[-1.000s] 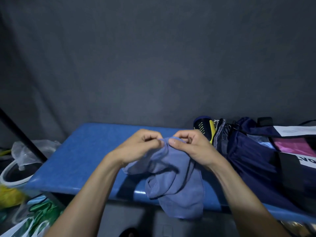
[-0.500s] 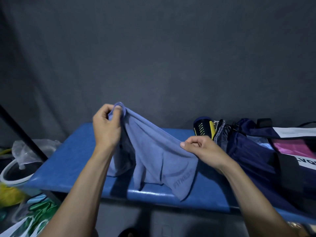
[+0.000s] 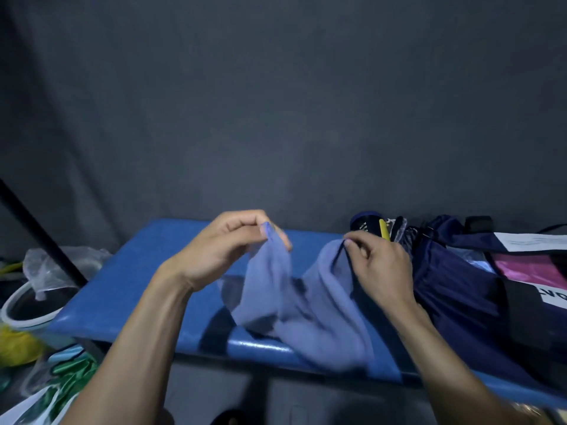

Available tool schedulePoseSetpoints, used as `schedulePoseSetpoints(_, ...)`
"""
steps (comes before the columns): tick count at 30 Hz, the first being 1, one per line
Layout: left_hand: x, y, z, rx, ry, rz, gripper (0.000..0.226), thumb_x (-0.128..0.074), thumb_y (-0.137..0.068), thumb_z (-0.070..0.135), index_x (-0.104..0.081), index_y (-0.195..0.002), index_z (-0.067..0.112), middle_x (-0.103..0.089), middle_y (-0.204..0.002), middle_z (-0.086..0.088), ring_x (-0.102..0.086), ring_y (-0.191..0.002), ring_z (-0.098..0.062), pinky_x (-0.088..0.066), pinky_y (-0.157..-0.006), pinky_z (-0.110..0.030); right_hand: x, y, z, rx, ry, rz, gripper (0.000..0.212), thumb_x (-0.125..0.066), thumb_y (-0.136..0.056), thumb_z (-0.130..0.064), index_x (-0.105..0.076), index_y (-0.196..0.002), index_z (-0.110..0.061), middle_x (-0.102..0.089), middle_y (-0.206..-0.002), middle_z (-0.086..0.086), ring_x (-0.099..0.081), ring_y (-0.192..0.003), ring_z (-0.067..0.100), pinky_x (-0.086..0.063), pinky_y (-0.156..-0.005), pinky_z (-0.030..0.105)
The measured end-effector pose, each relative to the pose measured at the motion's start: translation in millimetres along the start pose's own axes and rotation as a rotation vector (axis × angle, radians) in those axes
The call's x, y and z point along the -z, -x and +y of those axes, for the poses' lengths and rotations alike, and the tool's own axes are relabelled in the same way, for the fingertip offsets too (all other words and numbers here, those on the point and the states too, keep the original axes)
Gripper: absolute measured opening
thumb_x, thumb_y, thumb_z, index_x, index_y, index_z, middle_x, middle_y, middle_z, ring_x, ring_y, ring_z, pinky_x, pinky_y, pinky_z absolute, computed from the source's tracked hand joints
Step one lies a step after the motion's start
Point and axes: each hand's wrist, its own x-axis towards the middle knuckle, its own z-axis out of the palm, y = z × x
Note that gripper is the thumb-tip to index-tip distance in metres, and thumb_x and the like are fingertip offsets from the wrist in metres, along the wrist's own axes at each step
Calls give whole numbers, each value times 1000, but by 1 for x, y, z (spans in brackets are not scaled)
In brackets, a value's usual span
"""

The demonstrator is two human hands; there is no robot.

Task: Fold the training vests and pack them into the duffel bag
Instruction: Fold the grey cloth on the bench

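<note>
A light blue training vest [image 3: 310, 308] hangs between my hands above the blue bench [image 3: 129, 280], its lower part draped over the bench's front edge. My left hand [image 3: 224, 246] pinches one upper edge of the vest between thumb and fingers. My right hand [image 3: 380, 265] pinches the other upper edge, close to the dark navy duffel bag [image 3: 460, 289] at the right end of the bench. The vest sags in folds between the two grips.
A dark item with a yellow stripe [image 3: 372, 227] sits at the bag's left end. A pink and white panel [image 3: 534, 268] lies on the bag. On the floor at left are a white bucket [image 3: 21, 311], clear plastic [image 3: 61, 262], yellow and green bags. A grey curtain hangs behind.
My left hand has come down from its raised position and shifted right. My right hand has moved right, toward the bag. The vest now sags lower between them.
</note>
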Motion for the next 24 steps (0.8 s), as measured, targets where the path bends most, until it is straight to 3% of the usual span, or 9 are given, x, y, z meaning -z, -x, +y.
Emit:
schedulePoseSetpoints(2, 0, -3, -8, 77, -54, 112, 20, -67, -96, 38, -70, -88, 20, -59, -81, 4, -46, -74, -11, -33, -67, -29, 2, 1, -8, 23, -189, 27, 12, -63, -97, -19, -72, -96, -27, -66, -67, -11, -62, -65, 5, -51, -67, 27)
schedulePoseSetpoints(6, -7, -7, -15, 95, -165, 97, 16, -62, -100, 28, -74, -100, 18, -61, -79, 10, -43, -70, -7, -31, -58, -16, 5, 0, -29, -39, -640, -22, 17, -59, -100, -10, -72, -91, -15, -72, -83, -12, -61, -71, 2, -47, -67, 20)
schedulePoseSetpoints(8, -14, -8, -14, 106, -99, 63, 17, -63, -98, 28, -75, -100, 17, -69, -86, 3, -54, -78, -10, -42, -66, -17, 7, 0, -39, -44, -819, -27, 14, -63, -100, -6, -67, -86, -8, -64, -75, -8, -53, -67, 2, -42, -65, 16)
schedulePoseSetpoints(10, -21, -10, -14, 75, -54, 67, 16, -64, -99, 24, -75, -98, 12, -73, -92, -1, -62, -86, -11, -49, -78, -20, 8, 3, -45, -19, -917, -82, 12, -65, -97, -2, -66, -100, -13, -64, -77, -3, -57, -72, 6, -47, -68, 17)
schedulePoseSetpoints(13, -33, -15, -16, -17, -118, 193, 17, -62, -100, 20, -74, -98, 8, -74, -95, -7, -64, -88, -12, -50, -82, -26, 10, 9, -53, -11, -995, -203, 45, -64, -97, 0, -57, -133, -26, -76, -97, 5, -70, -87, 15, -57, -80, 26)
schedulePoseSetpoints(16, -35, -21, -20, -92, -200, 316, 10, -68, -96, 15, -76, -96, 10, -72, -109, -5, -68, -101, -12, -53, -82, -27, 12, 11, -57, 4, -1007, -256, 52, -63, -98, 0, -54, -139, -30, -78, -106, 7, -73, -95, 19, -57, -87, 32)
schedulePoseSetpoints(19, -37, -22, -21, -69, -125, 273, 12, -67, -95, 11, -76, -98, 4, -69, -127, -3, -64, -121, -12, -49, -98, -20, 13, 12, -57, 30, -981, -274, 52, -62, -98, 2, -54, -140, -29, -78, -108, 7, -74, -99, 21, -57, -90, 35)
schedulePoseSetpoints(21, -40, -23, -21, -45, -53, 243, 16, -66, -96, 9, -74, -101, -3, -73, -121, -8, -67, -117, -16, -50, -101, -26, 15, 12, -57, 39, -988, -288, 51, -62, -98, 3, -55, -138, -29, -78, -108, 7, -74, -98, 22, -58, -91, 37)
schedulePoseSetpoints(24, -43, -25, -21, -73, -64, 285, 13, -68, -96, 8, -74, -97, -3, -76, -103, -12, -67, -97, -15, -52, -91, -27, 13, 15, -59, 25, -1055, -325, 42, -63, -97, 4, -58, -127, -23, -77, -106, 9, -73, -91, 21, -59, -85, 34)
